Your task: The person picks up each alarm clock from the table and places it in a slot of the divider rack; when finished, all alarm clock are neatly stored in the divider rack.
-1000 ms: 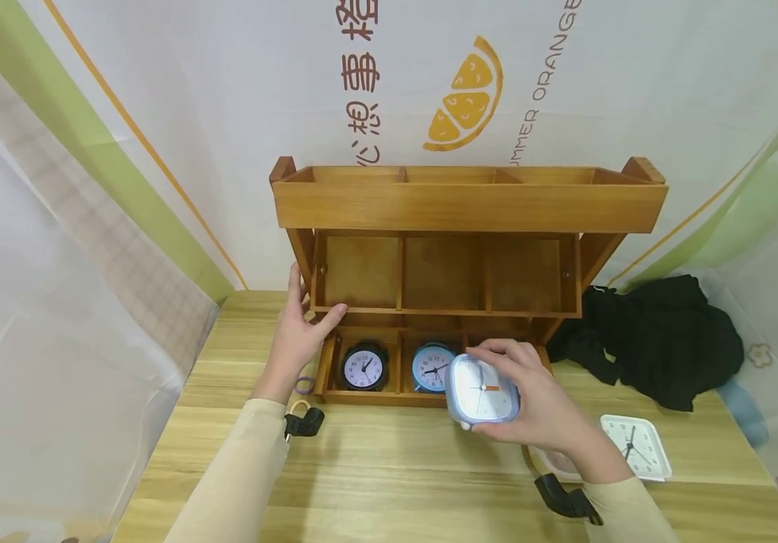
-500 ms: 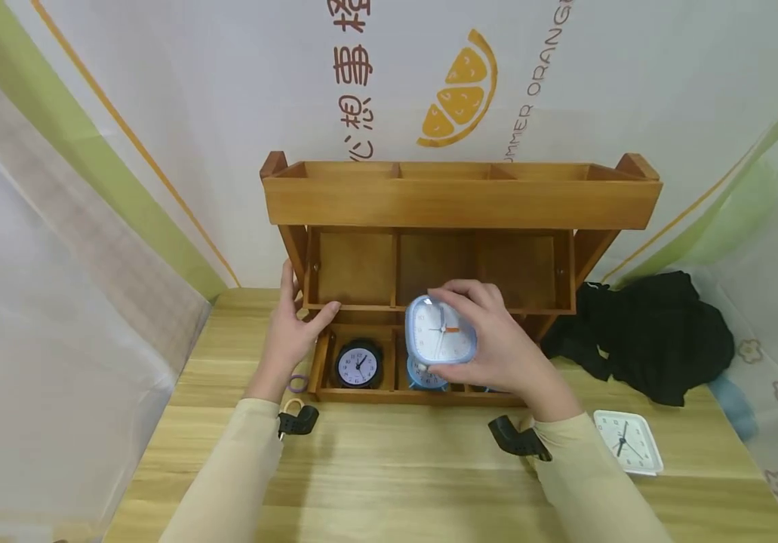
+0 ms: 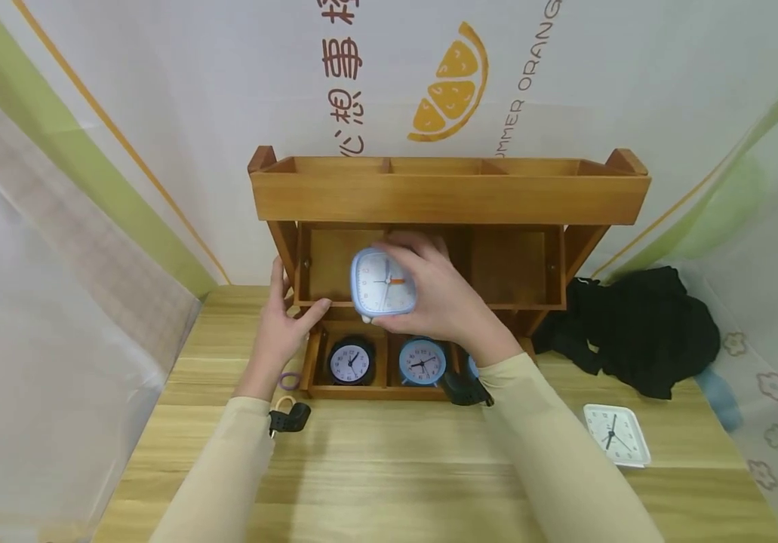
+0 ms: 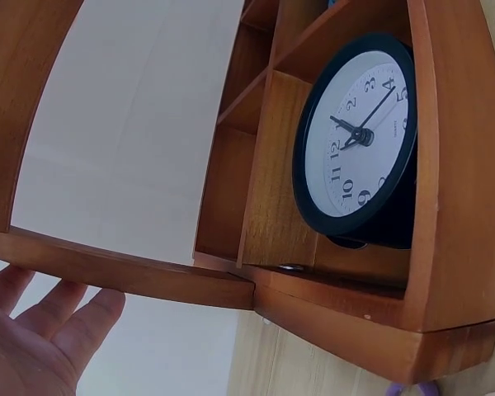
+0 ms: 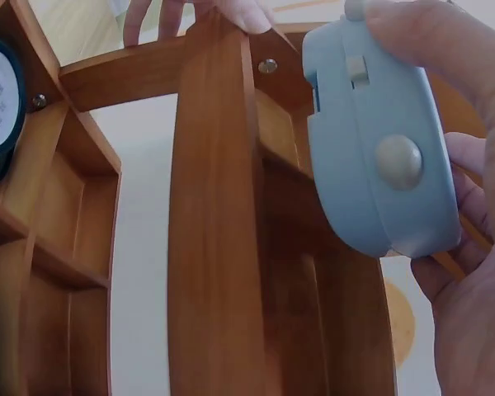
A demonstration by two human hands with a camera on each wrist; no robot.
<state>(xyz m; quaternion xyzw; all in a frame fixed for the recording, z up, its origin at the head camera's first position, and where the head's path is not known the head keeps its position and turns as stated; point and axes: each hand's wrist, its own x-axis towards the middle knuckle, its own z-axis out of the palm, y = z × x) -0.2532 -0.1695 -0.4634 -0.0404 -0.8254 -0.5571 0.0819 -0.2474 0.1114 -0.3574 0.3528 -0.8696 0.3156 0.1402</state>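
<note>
My right hand (image 3: 439, 302) is gripping the square clock (image 3: 383, 283), fingers curled round its top and far side, thumb under the bottom edge. I'm holding it upright, face toward me, right in front of the middle tier of the shelf (image 3: 450, 197), at the left and centre compartments. It's pale blue with a white dial, dark hands and a short orange one pointing right. In the right wrist view I'm seeing its back (image 5: 379, 132): plain blue plastic with a round grey knob and a small slot near the top.

My left hand (image 3: 280, 332) is lying open on the shelf's left end, fingers straight up along the side post and thumb resting on the front edge of the middle tier. It isn't gripping anything.

My right arm is reaching up and forward across the bottom tier, where a black clock (image 3: 351, 362) and a round blue clock (image 3: 422, 361) are sitting in neighbouring compartments. A white clock (image 3: 616, 435) is lying flat on the surface off to the right, near a black cloth (image 3: 640, 332).
</note>
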